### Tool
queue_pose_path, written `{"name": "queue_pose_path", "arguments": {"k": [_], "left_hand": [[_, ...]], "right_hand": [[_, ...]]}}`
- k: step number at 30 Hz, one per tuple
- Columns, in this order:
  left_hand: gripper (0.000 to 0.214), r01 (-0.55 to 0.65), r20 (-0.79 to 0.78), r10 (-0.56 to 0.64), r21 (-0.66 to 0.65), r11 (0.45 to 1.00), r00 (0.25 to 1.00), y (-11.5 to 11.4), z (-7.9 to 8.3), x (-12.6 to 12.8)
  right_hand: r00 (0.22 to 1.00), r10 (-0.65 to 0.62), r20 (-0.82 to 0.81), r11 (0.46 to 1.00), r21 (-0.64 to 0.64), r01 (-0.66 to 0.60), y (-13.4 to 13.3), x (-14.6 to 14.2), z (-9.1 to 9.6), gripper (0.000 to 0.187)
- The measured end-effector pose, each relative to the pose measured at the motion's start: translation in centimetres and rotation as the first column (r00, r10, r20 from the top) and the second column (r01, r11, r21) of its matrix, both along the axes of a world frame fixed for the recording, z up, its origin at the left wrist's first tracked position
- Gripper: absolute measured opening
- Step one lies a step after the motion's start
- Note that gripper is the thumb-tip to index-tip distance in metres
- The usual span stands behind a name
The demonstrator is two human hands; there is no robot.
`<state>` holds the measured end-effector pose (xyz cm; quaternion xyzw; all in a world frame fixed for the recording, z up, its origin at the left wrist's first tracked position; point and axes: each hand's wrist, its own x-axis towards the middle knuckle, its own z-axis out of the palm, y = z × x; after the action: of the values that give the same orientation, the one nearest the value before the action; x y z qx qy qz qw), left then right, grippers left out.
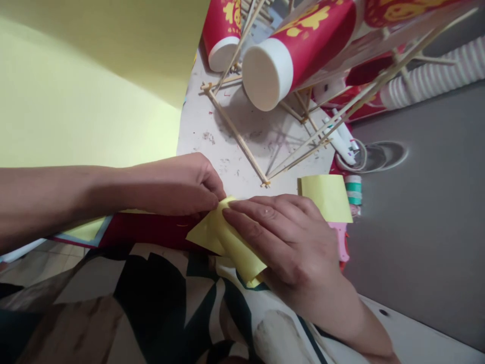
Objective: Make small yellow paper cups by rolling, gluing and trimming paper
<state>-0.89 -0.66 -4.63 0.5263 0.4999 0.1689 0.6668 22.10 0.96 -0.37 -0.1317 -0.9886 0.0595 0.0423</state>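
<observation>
A piece of yellow paper (240, 247) is curled into a loose roll at the near edge of the table, with one pointed flap sticking out to the left. My left hand (189, 184) is closed, its thumb and bent fingers pinching the paper's upper left end. Across the roll lies my right hand (299, 237), fingers together and curved over the paper, holding it from the right. The right thumb is hidden beneath the hand.
Beyond my hands stands a frame of thin wooden sticks (238, 136) with a red and white paper cup (269, 73) held in it. Another cup (223, 50) is behind. To the right lie a yellow paper sheet (326, 198), a pink-handled tool (342, 242) and stacked cups (435, 76).
</observation>
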Motion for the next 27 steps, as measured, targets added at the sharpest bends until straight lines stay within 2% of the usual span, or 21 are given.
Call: {"name": "queue_pose_path", "arguments": {"k": [4,11,18,22,27], "left_hand": [[0.027,-0.035,-0.073,0.042,0.102,0.994,0.996,-0.5,0.1,0.5],[0.027,-0.039,-0.059,0.051,0.193,0.980,0.997,-1.3,0.1,1.0],[0.017,-0.089,-0.011,0.090,0.061,0.994,0.996,-0.8,-0.2,0.6],[0.015,-0.089,0.057,0.089,-0.006,0.996,0.994,-1.0,-0.5,0.5],[0.012,-0.136,0.072,0.134,0.018,0.991,0.988,-1.2,-0.5,0.7]], "right_hand": [[1.000,0.000,-0.017,1.000,0.011,0.000,0.0,-0.2,0.0,0.033],[0.999,0.010,-0.033,0.999,0.038,-0.008,0.0,-0.3,-0.2,0.036],[0.998,-0.039,-0.055,0.999,0.026,0.041,0.2,-0.4,-0.4,0.037],[0.997,-0.065,-0.046,0.995,-0.073,0.061,0.3,-0.6,0.4,0.039],[0.988,-0.122,-0.099,0.973,-0.209,0.099,0.4,0.4,2.2,0.037]]}}
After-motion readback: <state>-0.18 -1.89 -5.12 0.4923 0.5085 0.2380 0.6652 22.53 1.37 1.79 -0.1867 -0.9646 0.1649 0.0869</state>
